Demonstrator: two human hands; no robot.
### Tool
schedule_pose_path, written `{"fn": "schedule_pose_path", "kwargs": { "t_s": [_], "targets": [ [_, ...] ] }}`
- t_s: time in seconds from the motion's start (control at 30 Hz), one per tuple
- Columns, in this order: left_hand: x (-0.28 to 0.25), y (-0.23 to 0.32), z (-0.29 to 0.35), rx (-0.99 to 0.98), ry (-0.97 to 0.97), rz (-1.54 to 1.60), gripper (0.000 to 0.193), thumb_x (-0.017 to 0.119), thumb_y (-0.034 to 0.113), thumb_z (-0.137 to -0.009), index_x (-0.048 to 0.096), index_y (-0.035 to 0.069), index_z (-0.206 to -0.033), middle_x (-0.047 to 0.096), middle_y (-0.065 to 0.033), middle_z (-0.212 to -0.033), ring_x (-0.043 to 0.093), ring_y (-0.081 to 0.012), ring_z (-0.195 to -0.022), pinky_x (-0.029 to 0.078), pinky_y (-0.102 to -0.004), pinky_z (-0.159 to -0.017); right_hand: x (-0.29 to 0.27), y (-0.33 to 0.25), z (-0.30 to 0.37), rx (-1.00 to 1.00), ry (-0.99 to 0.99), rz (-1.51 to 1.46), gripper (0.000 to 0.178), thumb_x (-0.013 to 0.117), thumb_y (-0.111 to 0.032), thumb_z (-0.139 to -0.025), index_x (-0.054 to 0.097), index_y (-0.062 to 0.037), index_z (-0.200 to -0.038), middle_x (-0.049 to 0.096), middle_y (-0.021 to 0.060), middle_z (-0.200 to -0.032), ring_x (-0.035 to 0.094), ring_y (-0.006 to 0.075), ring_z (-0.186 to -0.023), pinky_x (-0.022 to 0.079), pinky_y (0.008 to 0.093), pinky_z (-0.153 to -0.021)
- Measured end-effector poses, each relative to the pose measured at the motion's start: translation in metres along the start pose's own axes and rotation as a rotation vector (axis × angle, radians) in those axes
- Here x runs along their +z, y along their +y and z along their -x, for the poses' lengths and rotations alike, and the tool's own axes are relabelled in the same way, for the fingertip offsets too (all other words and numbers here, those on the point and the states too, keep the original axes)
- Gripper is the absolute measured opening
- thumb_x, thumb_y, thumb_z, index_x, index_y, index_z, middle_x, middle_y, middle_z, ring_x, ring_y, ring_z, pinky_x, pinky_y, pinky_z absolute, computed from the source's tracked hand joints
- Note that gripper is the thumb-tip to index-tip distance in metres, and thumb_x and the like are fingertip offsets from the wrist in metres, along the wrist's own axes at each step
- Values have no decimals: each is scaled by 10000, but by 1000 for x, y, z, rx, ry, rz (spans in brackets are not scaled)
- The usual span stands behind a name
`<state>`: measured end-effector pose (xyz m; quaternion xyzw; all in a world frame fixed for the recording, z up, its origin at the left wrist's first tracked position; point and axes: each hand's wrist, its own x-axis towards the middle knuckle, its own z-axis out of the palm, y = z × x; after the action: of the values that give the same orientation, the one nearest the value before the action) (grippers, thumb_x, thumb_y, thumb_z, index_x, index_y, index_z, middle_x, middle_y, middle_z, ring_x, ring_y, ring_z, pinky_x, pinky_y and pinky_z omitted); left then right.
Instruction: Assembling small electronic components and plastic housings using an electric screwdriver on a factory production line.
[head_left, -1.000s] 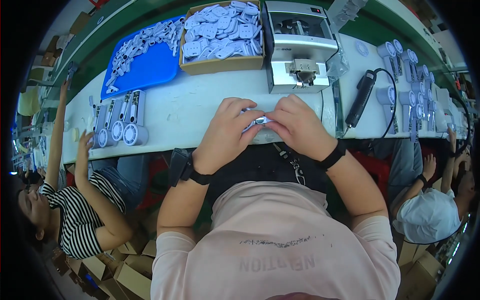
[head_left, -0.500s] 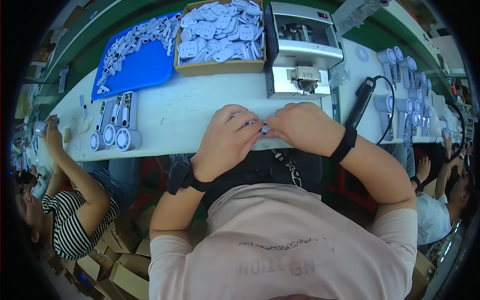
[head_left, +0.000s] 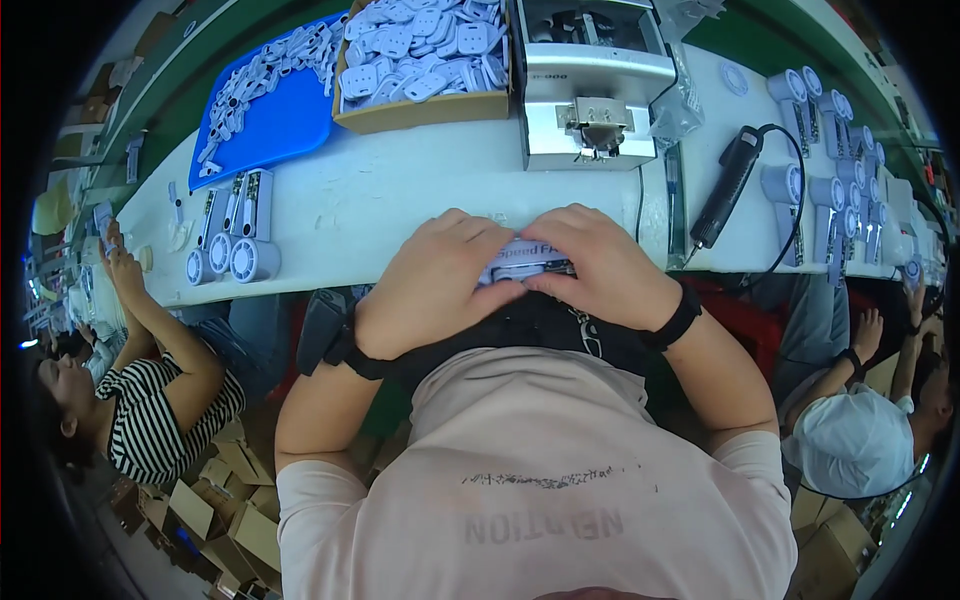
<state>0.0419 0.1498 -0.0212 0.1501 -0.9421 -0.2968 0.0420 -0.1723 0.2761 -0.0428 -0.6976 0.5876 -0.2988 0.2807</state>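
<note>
Between my two hands, at the near edge of the white table, is a pale lavender handheld fan (head_left: 522, 262) with printing along its side. My left hand (head_left: 432, 278) wraps round one end, its thumb along the near side. On the other end my right hand (head_left: 612, 268) is closed, thumb pressed beneath. A dark strip shows along the fan's near side by the right thumb; my fingers cover both ends. To the left stand several similar fans (head_left: 254, 258), with circuit boards showing in their opened handles.
A blue tray (head_left: 290, 140) of small parts and a cardboard box (head_left: 430, 113) of flat lavender pieces are at the back. Right of them sits a silver machine (head_left: 590, 75). A corded black electric screwdriver (head_left: 728, 190) lies near more fans (head_left: 785, 183). Co-workers sit on both sides.
Both hands have shifted and spread apart slightly, so the fan, mostly covered before, now shows its printed side. The whole view has moved a little. The co-worker at left has brought both hands together.
</note>
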Motion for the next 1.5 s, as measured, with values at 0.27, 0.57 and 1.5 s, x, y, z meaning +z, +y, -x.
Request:
{"fn": "schedule_pose_path", "kwargs": {
  "t_s": [0.27, 0.57, 1.5],
  "targets": [
    [14, 4, 6, 57, 100, -71, 474, 808, 203, -832, 665, -3, -1233, 686, -150, -1161, 627, -365, -1046, 528, -457, -926, -3, -1, -3, 19, -88, 45, 425, 832, -169, -813, 692, -46, -1195, 700, 117, -1117, 625, 341, -1072, 493, 444, -961],
    [9, 3, 5, 54, 62, -130, 407, 802, 242, -819, 683, 51, -1158, 678, -105, -1056, 629, -319, -1012, 530, -424, -865, 7, -9, 2, -79, 10, 178, 455, 811, -172, -820, 675, -27, -1230, 697, 131, -1141, 627, 350, -1060, 498, 457, -943],
    [-68, -164, 112, -570, 419, -657, 310, 759, 201, -892, 676, -13, -1100, 679, -201, -1138, 605, -416, -1134, 496, -530, -962, -142, 124, 229, 798, 826, 585, 425, 808, -233, -912, 702, 12, -1244, 720, 155, -1105, 688, 251, -1023, 547, 366, -895]
  ]
}}
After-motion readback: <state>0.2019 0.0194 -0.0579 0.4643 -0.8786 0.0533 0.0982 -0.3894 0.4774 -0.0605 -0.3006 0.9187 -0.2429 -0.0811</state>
